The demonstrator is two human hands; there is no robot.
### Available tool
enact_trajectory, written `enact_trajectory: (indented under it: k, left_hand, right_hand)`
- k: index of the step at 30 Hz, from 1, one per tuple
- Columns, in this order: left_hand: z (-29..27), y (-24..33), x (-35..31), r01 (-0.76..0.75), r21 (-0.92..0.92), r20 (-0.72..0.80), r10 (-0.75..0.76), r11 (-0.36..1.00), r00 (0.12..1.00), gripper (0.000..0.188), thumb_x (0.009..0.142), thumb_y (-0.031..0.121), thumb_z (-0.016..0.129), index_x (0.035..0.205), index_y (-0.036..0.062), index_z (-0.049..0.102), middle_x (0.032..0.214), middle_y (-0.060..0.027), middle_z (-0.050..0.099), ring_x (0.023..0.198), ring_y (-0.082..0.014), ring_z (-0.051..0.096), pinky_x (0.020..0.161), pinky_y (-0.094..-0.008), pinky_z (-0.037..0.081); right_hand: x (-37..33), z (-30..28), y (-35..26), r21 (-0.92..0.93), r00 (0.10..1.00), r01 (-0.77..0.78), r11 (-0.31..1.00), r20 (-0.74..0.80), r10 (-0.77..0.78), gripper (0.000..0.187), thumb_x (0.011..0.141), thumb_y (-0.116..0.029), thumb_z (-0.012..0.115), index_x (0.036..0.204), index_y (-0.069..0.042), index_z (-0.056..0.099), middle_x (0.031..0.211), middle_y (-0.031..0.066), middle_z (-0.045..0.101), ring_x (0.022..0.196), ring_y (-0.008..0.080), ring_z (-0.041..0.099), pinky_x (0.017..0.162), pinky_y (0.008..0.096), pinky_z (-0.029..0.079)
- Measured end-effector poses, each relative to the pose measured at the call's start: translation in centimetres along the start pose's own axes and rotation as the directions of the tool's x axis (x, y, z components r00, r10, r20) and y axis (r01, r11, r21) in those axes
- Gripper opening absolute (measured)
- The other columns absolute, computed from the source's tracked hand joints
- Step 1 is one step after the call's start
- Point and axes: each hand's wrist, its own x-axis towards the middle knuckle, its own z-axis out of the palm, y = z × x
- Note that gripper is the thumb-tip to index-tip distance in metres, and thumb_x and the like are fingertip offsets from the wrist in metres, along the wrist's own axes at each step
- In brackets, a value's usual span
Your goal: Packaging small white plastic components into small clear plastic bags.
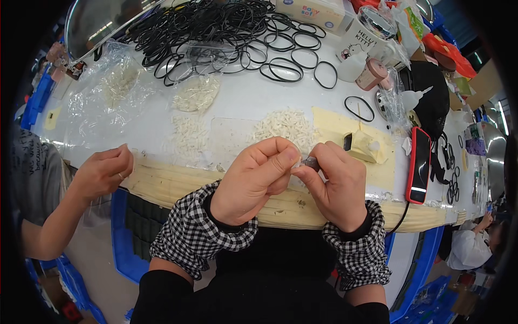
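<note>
My left hand [256, 178] is closed, thumb and forefinger pinched together over the table's front edge. A tiny whitish piece [298, 164] shows at its fingertips, too small to name. Touching or nearly touching it, my right hand [337, 181] is closed around a small dark grey piece [310, 162]; fingers hide most of it. Just beyond my hands lies a heap of small white stick-like pieces [286, 124]. A looser spread of similar pieces [189, 135] is to the left, below a clear bag of them [197, 93].
Black rubber rings [199, 32] cover the back of the table. A red-cased phone [418, 164] lies at right, near a yellow-taped block [369, 147]. A white cup [359, 43] and bottles stand at back right. Another person's hand [110, 167] rests at left; blue crates [127, 237] sit below.
</note>
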Motion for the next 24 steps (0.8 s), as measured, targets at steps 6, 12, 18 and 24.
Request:
enact_trajectory:
  k: [6, 12, 18, 24]
  left_hand:
    - [-0.02, 0.03, -0.02, 0.004, 0.0, 0.002, -0.004, 1.0, 1.0, 0.017, 0.099, 0.022, 0.049, 0.089, 0.0086, 0.05, 0.072, 0.0066, 0.043, 0.054, -0.0017, 0.027, 0.049, -0.0172, 0.024]
    - [0.1, 0.05, -0.04, 0.001, 0.026, 0.001, -0.001, 1.0, 1.0, 0.018, 0.1, 0.023, 0.048, 0.089, 0.009, 0.05, 0.071, 0.0068, 0.042, 0.054, -0.0018, 0.027, 0.05, -0.0173, 0.024]
    - [-0.03, -0.27, 0.07, -0.001, -0.006, -0.011, 0.001, 1.0, 1.0, 0.016, 0.099, 0.02, 0.05, 0.097, 0.0049, 0.055, 0.066, 0.0082, 0.04, 0.052, -0.0017, 0.027, 0.048, -0.0179, 0.022]
    - [-0.28, -0.32, 0.13, 0.001, -0.012, 0.002, -0.001, 1.0, 1.0, 0.016, 0.099, 0.02, 0.05, 0.097, 0.0051, 0.055, 0.066, 0.0077, 0.041, 0.052, -0.0017, 0.028, 0.048, -0.0176, 0.023]
  right_hand:
    - [-0.06, -0.28, -0.03, -0.033, 1.0, -0.008, 0.999, 0.028, 0.009, 0.036, 0.081, -0.037, 0.07, 0.07, -0.008, 0.051, 0.06, 0.003, 0.047, 0.05, 0.0203, 0.05, 0.044, 0.0309, 0.039]
    - [-0.2, -0.1, 0.22, -0.015, 1.0, 0.018, 1.0, -0.004, -0.018, 0.036, 0.081, -0.036, 0.07, 0.069, -0.008, 0.051, 0.059, 0.0034, 0.046, 0.049, 0.0206, 0.049, 0.044, 0.0309, 0.038]
    - [-0.27, -0.09, 0.1, -0.003, 1.0, 0.007, 1.0, -0.003, -0.007, 0.036, 0.081, -0.036, 0.069, 0.069, -0.008, 0.051, 0.058, 0.0035, 0.046, 0.05, 0.0209, 0.05, 0.044, 0.0312, 0.038]
    - [-0.3, -0.24, 0.27, 0.002, 0.999, 0.019, 1.0, 0.033, -0.019, 0.036, 0.081, -0.036, 0.07, 0.068, -0.008, 0.051, 0.059, 0.0032, 0.047, 0.05, 0.0205, 0.051, 0.044, 0.0309, 0.039]
